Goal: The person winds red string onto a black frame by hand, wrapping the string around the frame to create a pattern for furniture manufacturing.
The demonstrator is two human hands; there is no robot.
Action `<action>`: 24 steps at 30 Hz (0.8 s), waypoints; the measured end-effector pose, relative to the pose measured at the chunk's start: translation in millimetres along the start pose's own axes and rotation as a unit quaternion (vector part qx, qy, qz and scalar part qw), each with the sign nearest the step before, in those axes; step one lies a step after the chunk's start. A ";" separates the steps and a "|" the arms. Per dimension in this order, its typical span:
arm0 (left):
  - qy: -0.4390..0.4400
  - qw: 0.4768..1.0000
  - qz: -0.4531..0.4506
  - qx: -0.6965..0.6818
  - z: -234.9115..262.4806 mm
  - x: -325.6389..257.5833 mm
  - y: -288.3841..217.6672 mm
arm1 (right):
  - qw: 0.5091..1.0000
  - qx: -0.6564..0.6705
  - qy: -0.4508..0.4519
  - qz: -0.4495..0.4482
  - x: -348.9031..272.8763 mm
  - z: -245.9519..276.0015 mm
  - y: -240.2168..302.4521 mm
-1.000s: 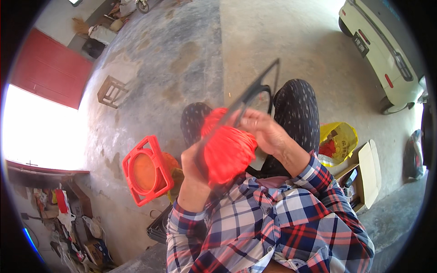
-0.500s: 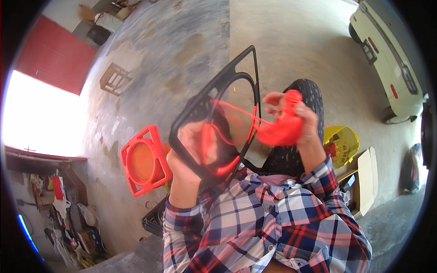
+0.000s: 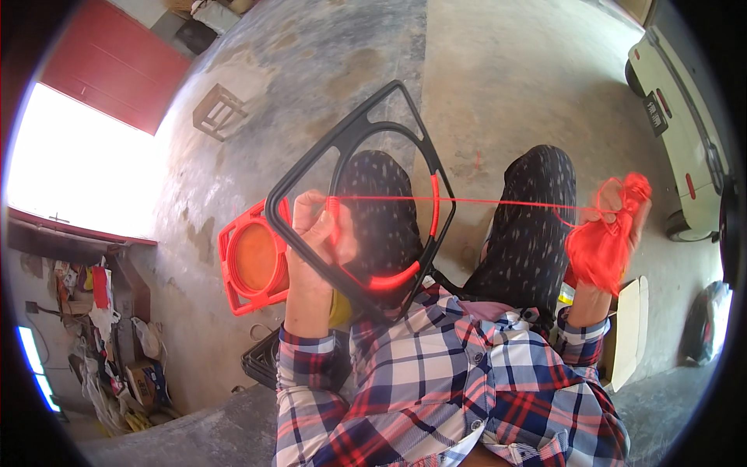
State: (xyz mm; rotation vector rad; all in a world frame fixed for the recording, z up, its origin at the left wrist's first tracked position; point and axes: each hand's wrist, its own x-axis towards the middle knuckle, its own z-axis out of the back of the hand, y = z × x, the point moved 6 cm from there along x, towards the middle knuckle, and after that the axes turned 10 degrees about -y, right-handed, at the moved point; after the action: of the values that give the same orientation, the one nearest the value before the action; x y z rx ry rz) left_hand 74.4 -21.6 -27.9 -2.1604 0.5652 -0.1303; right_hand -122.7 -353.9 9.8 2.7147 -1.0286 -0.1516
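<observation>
My left hand (image 3: 320, 233) is closed on a black plastic frame (image 3: 339, 134), pinching it where red cord is wound. The frame is four-cornered with a round ring inside, and is held tilted above my knees. Red windings (image 3: 391, 280) cover parts of the ring. Out to the right, my right hand (image 3: 636, 222) is closed around a loose bundle of red cord (image 3: 601, 253), which hides part of its fingers. A strand of red cord (image 3: 498, 202) runs taut between the two hands, across the frame.
A similar red frame (image 3: 226, 268) with an orange round middle is beyond my left wrist. Dark plastic pieces (image 3: 261, 359) lie below it. An open cardboard box (image 3: 629, 335) is at right. Farther off are a small wooden stool (image 3: 218, 111) and a pale vehicle (image 3: 685, 117).
My right hand has moved right and outward with the cord bundle, drawing the strand into a long straight line. The black frame has turned to show its ring more openly.
</observation>
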 end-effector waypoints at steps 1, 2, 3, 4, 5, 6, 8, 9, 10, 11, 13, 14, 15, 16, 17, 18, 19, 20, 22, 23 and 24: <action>-0.013 1.000 0.003 -0.004 2.5 -0.7 -0.8 | 0.995 0.035 0.054 -0.071 10.2 23.0 5.8; -0.023 1.000 0.008 -0.008 3.4 1.5 0.7 | 0.996 0.034 0.056 -0.066 18.2 41.4 8.6; -0.020 1.000 0.007 -0.009 3.8 2.5 2.3 | 0.991 0.064 0.064 -0.098 24.9 54.7 5.7; -0.043 0.999 0.002 0.000 9.9 0.8 2.5 | 0.984 0.095 0.071 -0.133 28.3 58.5 -3.1; -0.065 0.998 -0.001 0.009 14.2 -0.6 2.3 | 0.984 0.097 0.072 -0.134 31.2 61.9 -10.7; -0.056 0.998 0.006 0.007 6.6 1.1 5.1 | 0.993 -0.005 -0.008 -0.120 30.7 64.7 -21.1; -0.085 0.996 0.002 0.014 -7.7 2.0 7.6 | 0.984 -0.095 -0.059 -0.139 29.3 67.9 -47.1; -0.079 0.997 0.004 0.016 -12.4 2.2 7.3 | 0.974 -0.086 -0.068 -0.198 18.5 60.7 -66.7; -0.025 0.999 0.026 0.010 -19.9 2.8 12.1 | 0.965 -0.185 -0.063 -0.173 8.7 31.7 -85.8; 0.031 0.998 0.051 0.002 -30.8 0.8 16.4 | 0.953 -0.218 0.002 -0.210 2.7 16.0 -99.7; 0.031 0.997 0.066 -0.011 -44.2 -5.1 24.2 | 0.908 -0.289 0.110 -0.285 -13.6 -10.5 -124.7; 0.027 0.996 0.078 -0.023 -55.8 -7.2 29.4 | 0.887 -0.344 0.187 -0.244 -13.5 -23.3 -132.9; 0.049 0.993 0.101 -0.033 -83.3 -12.4 34.8 | 0.835 -0.435 0.228 -0.248 -10.8 -31.8 -135.4; -0.104 0.989 0.085 -0.055 -82.3 -16.2 38.8 | 0.836 -0.434 0.228 -0.246 -11.1 -37.4 -145.2; -0.048 0.992 0.090 -0.069 -75.4 -13.1 45.2 | 0.808 -0.538 0.194 -0.142 -3.5 -39.9 -148.4; 0.008 0.992 0.096 -0.084 -77.7 -11.5 47.9 | 0.758 -0.632 0.156 -0.035 1.8 -43.3 -144.3; -0.028 0.995 0.094 0.029 -70.0 -10.7 52.9 | 0.770 -0.608 0.189 0.030 0.6 -51.8 -143.0; -0.029 0.995 0.094 0.028 -67.9 -12.5 53.0 | 0.770 -0.609 0.190 0.029 3.6 -44.5 -141.3; -0.028 0.996 0.087 -0.009 -66.2 -12.4 49.8 | 0.903 -0.325 0.163 -0.229 8.0 -13.1 -148.7; -0.015 0.988 0.126 -0.093 -70.4 -12.6 50.2 | 0.928 -0.256 0.100 -0.251 10.4 2.1 -148.4; -0.013 0.987 0.129 -0.093 -77.8 -12.8 46.4 | 0.929 -0.257 0.098 -0.249 10.6 6.6 -148.7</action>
State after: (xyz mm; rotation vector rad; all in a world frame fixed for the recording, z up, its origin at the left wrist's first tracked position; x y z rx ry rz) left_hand 24.3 -97.1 -15.2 -2.2410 0.8657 0.0968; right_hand -20.9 -254.2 -34.4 2.3724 -0.1804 -0.1972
